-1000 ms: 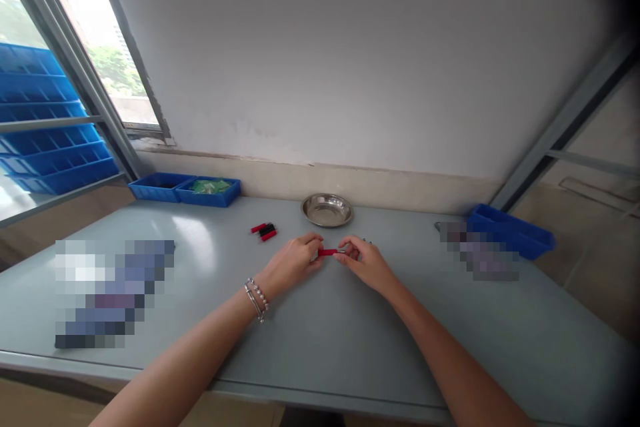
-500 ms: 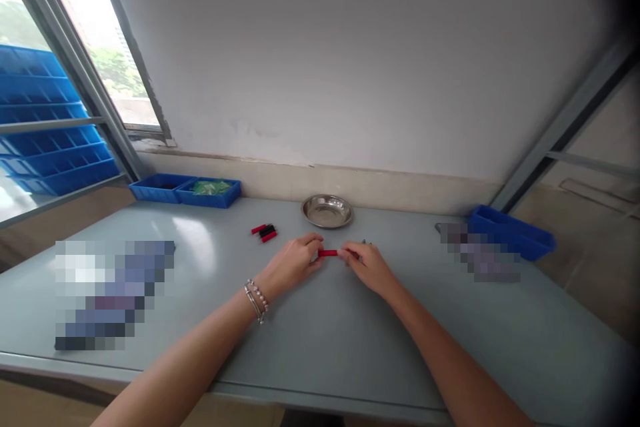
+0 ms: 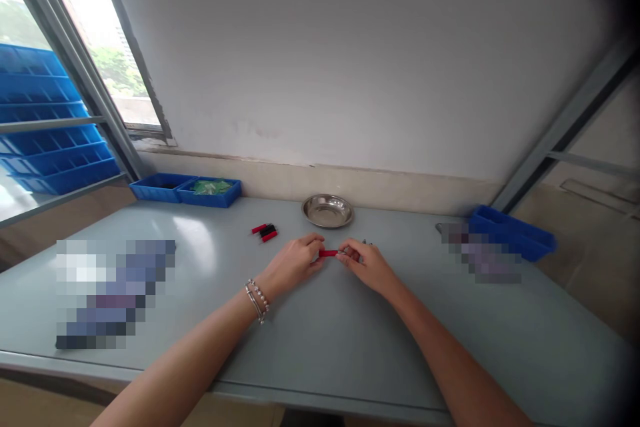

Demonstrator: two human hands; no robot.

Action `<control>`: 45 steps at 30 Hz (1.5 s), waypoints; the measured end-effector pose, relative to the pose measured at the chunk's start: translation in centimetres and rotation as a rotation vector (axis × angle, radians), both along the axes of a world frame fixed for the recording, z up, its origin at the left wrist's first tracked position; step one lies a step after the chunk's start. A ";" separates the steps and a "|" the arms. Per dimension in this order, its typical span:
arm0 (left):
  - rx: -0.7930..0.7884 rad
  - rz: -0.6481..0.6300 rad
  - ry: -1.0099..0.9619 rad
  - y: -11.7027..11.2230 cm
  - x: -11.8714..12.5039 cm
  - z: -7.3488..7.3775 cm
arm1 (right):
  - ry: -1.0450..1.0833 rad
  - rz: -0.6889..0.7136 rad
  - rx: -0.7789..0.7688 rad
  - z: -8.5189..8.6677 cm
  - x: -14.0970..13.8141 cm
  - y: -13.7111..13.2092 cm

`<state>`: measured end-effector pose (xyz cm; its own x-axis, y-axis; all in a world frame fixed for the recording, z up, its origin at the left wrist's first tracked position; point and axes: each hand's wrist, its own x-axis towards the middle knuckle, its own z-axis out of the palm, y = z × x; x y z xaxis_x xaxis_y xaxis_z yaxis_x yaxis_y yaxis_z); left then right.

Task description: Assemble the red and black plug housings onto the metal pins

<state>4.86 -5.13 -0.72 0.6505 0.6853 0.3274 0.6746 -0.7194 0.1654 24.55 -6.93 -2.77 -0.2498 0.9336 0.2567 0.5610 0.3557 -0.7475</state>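
My left hand (image 3: 299, 259) pinches the left end of a slim red rod (image 3: 329, 253), which lies crosswise just above the table. My right hand (image 3: 366, 260) is closed at the rod's right end, thumb and forefinger together around a small metallic tip. What exactly the right fingertips grip is partly hidden. Some small dark pieces (image 3: 369, 242) show just behind the right hand. Left of the hands, several red and black rods (image 3: 267, 231) of similar look lie side by side on the table. A shiny round metal dish (image 3: 327, 211) stands behind both hands.
Two joined blue bins (image 3: 210, 195), one with a green plastic bag, stand at the back left. Another blue bin (image 3: 513, 232) is at the right edge. Blurred-out items (image 3: 115, 297) lie left and right on the grey table (image 3: 320, 347). Stacked blue trays (image 3: 55, 120) fill the left shelf.
My right fingers have shifted slightly at the rod's right end, and a bit of metal now shows there. The left hand stays almost still on the rod.
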 end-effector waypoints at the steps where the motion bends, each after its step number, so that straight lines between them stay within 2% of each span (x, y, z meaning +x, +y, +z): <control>1: 0.005 -0.001 -0.001 0.0 0.0 0.0 | 0.000 0.015 0.006 0.0 0.0 0.0; 7: 0.030 -0.008 -0.021 0.2 -0.1 -0.2 | -0.045 0.003 -0.030 -0.1 0.0 0.0; 14: 0.036 -0.021 -0.016 0.0 0.1 -0.5 | -0.054 0.025 0.025 -0.4 -0.2 0.1; 18: 0.063 -0.002 -0.036 0.5 -0.3 0.0 | -0.019 -0.067 0.026 -0.3 0.0 0.3; 20: 0.084 0.089 -0.056 1.6 -1.4 0.5 | 0.016 -0.178 0.046 0.0 0.7 0.5; 24: 0.088 0.485 -0.098 4.7 -5.3 1.5 | -0.029 -0.438 0.064 0.4 2.9 1.0; 27: -0.005 0.749 -0.076 6.3 -8.2 1.9 | -0.174 -0.562 -0.050 0.5 4.2 1.2; 29: -0.084 0.856 -0.030 6.8 -9.5 1.6 | -0.280 -0.620 -0.140 0.3 4.6 1.2; 33: -0.176 0.905 0.043 7.2 -10.8 0.4 | -0.431 -0.675 -0.190 -0.2 4.3 1.2; 37: -0.195 0.879 0.082 7.7 -11.5 -0.8 | -0.502 -0.644 -0.211 -0.6 4.0 1.4; 45: -0.220 0.852 0.055 8.0 -11.4 -1.0 | -0.525 -0.619 -0.210 -1.2 4.4 1.8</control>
<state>-6.50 2.90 -1.70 -0.0994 0.9885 0.1138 0.9784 0.0763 0.1921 28.90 -5.12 -3.95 0.2853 0.9568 0.0558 0.9028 -0.2487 -0.3508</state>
